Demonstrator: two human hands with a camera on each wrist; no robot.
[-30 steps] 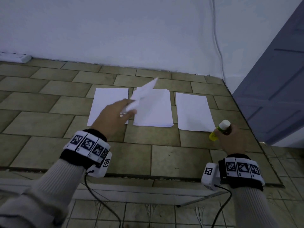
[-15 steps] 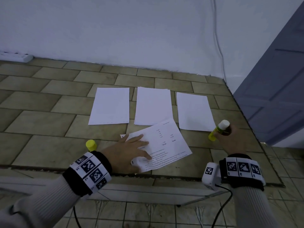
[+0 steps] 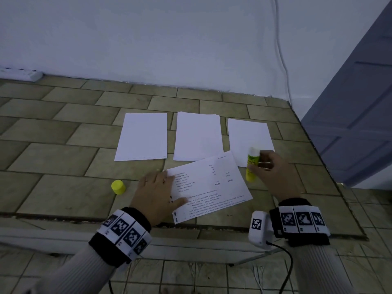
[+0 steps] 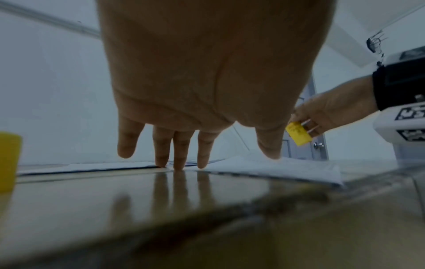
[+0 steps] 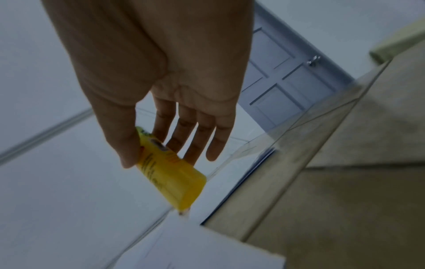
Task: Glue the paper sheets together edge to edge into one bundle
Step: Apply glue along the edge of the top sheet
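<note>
A printed sheet point(image 3: 209, 187) lies skewed on the tiled counter near the front edge. My left hand point(image 3: 158, 193) lies flat on its left edge, fingers point(image 4: 180, 151) straight and pressing down. My right hand point(image 3: 273, 172) pinches an uncapped yellow glue stick point(image 3: 252, 165) between thumb and fingers, just right of the sheet's upper right corner; the same glue stick point(image 5: 169, 171) shows in the right wrist view with its base pointing down. Behind lie a left blank sheet point(image 3: 143, 136), a middle stack point(image 3: 198, 136) and a right blank sheet point(image 3: 247, 134).
The yellow glue cap point(image 3: 118, 187) stands on the tiles left of my left hand, also seen as the cap point(image 4: 8, 161). The counter's front edge point(image 3: 63, 217) runs just below my wrists. A white power strip point(image 3: 21, 73) lies at the back left; a grey door point(image 3: 358, 115) stands right.
My left hand carried a sheet off the middle stack and laid it printed side up near the front edge. My right hand has moved left with the glue stick toward that sheet.
</note>
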